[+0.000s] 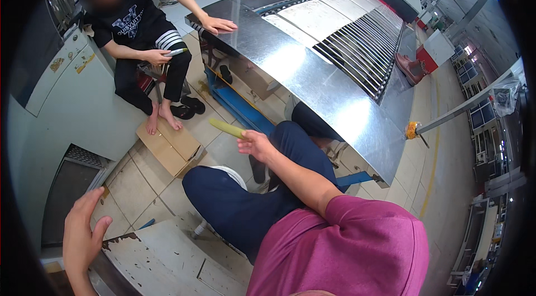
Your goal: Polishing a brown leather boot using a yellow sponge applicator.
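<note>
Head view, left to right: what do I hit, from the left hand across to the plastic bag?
left hand → cardboard box → yellow-green stick → right hand → reddish boots → clear plastic bag

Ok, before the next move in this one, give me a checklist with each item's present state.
1. Right hand grips the yellow-green strip: ok, held near one end.
2. Left hand free: ok, open, nothing visible in it.
3. Co-worker's left hand off the slatted section: ok, it rests on the metal tabletop.
4. Slatted section stopped: cannot tell from one picture.
5. Co-worker's feet shod: not ok, bare, black sandals nearby.
</note>
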Available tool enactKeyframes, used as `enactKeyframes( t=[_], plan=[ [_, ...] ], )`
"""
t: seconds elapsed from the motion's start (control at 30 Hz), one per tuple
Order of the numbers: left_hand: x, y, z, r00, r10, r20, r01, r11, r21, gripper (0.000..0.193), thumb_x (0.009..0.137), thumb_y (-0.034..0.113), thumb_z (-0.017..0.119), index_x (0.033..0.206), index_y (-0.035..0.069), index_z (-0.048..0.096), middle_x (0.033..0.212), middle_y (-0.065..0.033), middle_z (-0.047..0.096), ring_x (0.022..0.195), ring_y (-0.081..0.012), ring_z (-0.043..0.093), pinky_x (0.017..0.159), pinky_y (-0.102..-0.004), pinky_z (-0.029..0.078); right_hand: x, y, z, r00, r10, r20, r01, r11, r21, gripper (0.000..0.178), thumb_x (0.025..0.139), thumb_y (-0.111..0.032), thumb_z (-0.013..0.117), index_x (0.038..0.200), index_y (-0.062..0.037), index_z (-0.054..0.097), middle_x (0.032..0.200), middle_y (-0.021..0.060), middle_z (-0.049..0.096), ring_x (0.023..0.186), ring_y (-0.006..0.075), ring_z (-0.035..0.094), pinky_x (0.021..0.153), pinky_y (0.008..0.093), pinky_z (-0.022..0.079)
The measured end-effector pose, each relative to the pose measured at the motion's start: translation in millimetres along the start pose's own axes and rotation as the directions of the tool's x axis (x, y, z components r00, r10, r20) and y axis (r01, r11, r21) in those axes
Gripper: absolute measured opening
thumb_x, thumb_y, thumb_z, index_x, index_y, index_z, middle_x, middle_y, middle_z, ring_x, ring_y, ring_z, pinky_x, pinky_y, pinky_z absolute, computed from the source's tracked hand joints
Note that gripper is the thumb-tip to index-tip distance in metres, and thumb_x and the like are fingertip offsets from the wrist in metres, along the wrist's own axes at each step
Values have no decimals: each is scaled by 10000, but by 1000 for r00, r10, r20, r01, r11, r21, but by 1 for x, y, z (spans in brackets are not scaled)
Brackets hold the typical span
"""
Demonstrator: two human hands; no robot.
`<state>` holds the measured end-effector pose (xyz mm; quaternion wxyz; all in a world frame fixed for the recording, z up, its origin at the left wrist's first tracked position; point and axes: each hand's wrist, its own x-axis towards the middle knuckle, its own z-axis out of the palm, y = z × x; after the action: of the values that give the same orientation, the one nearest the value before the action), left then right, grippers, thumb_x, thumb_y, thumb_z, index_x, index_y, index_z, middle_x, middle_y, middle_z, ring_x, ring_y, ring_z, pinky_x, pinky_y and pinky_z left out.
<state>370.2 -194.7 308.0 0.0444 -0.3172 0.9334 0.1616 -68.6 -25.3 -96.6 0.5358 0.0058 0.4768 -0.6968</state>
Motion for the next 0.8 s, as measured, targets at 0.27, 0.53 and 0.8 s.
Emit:
enactKeyframes(
  t=[0.27, 0.53, 0.8],
  plan=[
    [4, 36, 0, 954, 202, -222, -144, 957, 250, 770, 824, 22, 743, 1547, 66, 482, 1539, -188, 531, 1408, -412, 492, 1178, -479, 384, -84, -27, 192, 785, -10, 620, 6, 1000, 9, 443, 983, -230, 750, 1344, -62, 554, 1088, 149, 726, 768, 196, 731, 736, 373, 637],
    [4, 22, 7, 979, 57, -196, -70, 996, -63, 917, 822, 36, 752, 1634, 51, 327, 1380, -261, 616, 1218, -463, 610, 1080, -478, 466, -132, -4, 301, 616, -93, 783, 2, 993, 117, 459, 1019, -310, 715, 1367, -83, 521, 1074, 121, 703, 745, 159, 712, 636, 316, 619],
    [7, 20, -2, 973, 46, -225, -56, 998, -38, 850, 816, -13, 710, 1602, 75, 400, 1390, -263, 610, 1238, -484, 593, 1069, -472, 458, -160, -2, 340, 472, -87, 878, 59, 996, 67, 379, 1033, -232, 674, 1320, -31, 529, 1000, 98, 703, 675, 144, 694, 608, 277, 590]
  ],
)
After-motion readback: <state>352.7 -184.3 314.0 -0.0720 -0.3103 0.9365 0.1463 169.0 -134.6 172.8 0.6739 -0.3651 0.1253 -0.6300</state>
